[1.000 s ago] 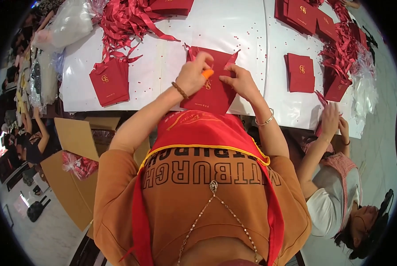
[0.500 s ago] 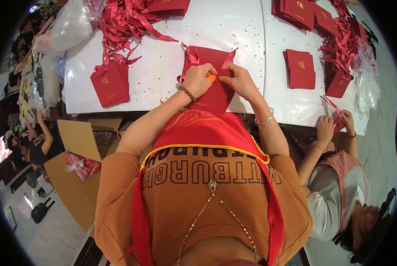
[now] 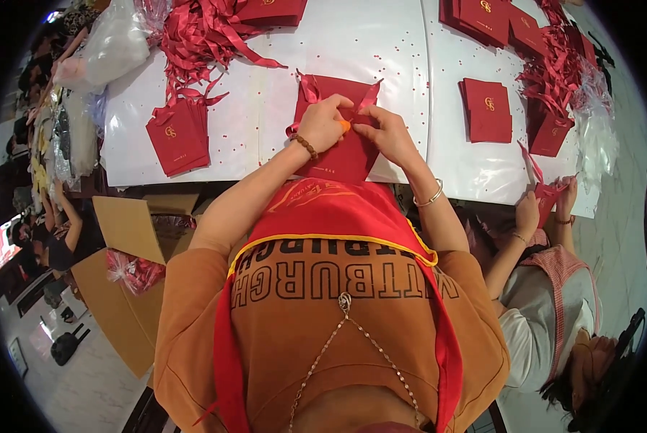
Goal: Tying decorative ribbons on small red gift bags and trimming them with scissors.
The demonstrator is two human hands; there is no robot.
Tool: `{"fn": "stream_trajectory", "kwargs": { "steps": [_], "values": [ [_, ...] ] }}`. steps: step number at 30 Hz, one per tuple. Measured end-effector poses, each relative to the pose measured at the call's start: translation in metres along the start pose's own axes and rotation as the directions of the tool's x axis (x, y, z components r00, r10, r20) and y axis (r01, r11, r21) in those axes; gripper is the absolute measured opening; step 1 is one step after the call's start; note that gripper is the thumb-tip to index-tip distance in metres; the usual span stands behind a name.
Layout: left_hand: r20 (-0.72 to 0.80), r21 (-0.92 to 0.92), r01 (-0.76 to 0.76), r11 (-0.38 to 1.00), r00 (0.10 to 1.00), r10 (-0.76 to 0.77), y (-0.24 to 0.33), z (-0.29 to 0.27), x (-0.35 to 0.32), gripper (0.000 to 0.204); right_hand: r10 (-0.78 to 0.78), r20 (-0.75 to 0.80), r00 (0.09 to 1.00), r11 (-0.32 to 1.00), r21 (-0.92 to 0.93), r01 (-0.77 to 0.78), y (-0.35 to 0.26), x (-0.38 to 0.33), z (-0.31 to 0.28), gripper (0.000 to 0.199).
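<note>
A dark red paper gift bag (image 3: 338,162) lies flat on the white table in front of me. Red ribbon (image 3: 369,94) is attached near its far corners. My left hand (image 3: 322,124) rests over the bag's left half, its fingers closed around a small orange thing (image 3: 346,125) whose kind I cannot make out. From the right, my right hand (image 3: 390,135) reaches over the bag, thumb and forefinger pinched at the end of the ribbon. The fingertips of both hands almost meet above the bag's middle and partly hide what is between them.
Stacked red bags (image 3: 179,138) and a heap of red ribbons (image 3: 204,36) lie left; more bags (image 3: 486,112) lie right. A co-worker's hands (image 3: 529,214) handle another bag at the right edge. An open cardboard box (image 3: 130,227) stands lower left.
My hands stay over the bag with only slight finger movement; my left forefinger has lifted a little. The co-worker's hands have spread apart around their bag.
</note>
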State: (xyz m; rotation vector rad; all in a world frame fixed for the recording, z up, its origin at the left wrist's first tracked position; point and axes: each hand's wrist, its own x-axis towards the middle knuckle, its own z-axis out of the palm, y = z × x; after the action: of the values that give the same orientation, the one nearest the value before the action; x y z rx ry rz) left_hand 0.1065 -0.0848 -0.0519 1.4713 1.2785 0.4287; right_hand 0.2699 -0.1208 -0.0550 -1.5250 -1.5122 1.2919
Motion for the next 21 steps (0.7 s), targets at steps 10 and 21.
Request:
{"fn": "stream_trajectory", "kwargs": {
  "steps": [10, 21],
  "values": [
    [0.144, -0.204, 0.157, 0.966, 0.981, -0.129, 0.0, -0.011, 0.004, 0.033, 0.131, 0.035, 0.991, 0.951, 0.277, -0.136, 0.015, 0.002, 0.008, 0.025],
    [-0.003, 0.102, -0.123, 0.987, 0.992, 0.124, 0.005, -0.003, 0.001, 0.031, 0.004, -0.007, 1.0, 0.989, 0.148, -0.003, 0.016, 0.0, 0.009, 0.023]
  ]
}}
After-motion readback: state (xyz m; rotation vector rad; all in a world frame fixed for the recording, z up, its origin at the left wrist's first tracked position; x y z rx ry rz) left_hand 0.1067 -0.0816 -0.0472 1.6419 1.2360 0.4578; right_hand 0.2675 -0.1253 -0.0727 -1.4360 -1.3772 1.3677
